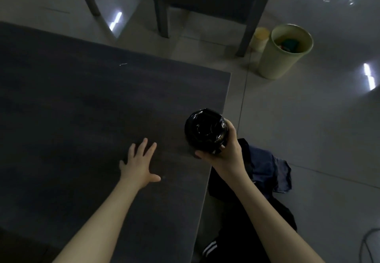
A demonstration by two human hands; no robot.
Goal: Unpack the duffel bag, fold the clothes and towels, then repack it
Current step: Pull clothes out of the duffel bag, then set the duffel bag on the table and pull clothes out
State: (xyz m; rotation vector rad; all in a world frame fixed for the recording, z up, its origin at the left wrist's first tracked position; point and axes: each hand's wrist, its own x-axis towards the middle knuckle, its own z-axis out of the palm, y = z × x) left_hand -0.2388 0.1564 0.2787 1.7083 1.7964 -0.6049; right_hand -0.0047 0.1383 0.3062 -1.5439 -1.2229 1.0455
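Note:
My right hand [224, 151] grips a black bottle [205, 131], seen from above by its lid, over the right edge of the dark table [82, 108]. My left hand [139, 162] lies spread, fingers straight, flat on the tabletop to the left of the bottle. On the floor below the table's right edge lies dark clothing: a navy blue piece [273, 172] and a black garment with white stripes [213, 248]. No duffel bag shows in this view.
A pale green waste bin [273, 61] with a smaller yellowish container [260, 38] beside it stands on the tiled floor at the upper right. Grey chair legs [162, 12] stand beyond the table's far edge. A dark cable [366, 240] curls on the floor at the lower right.

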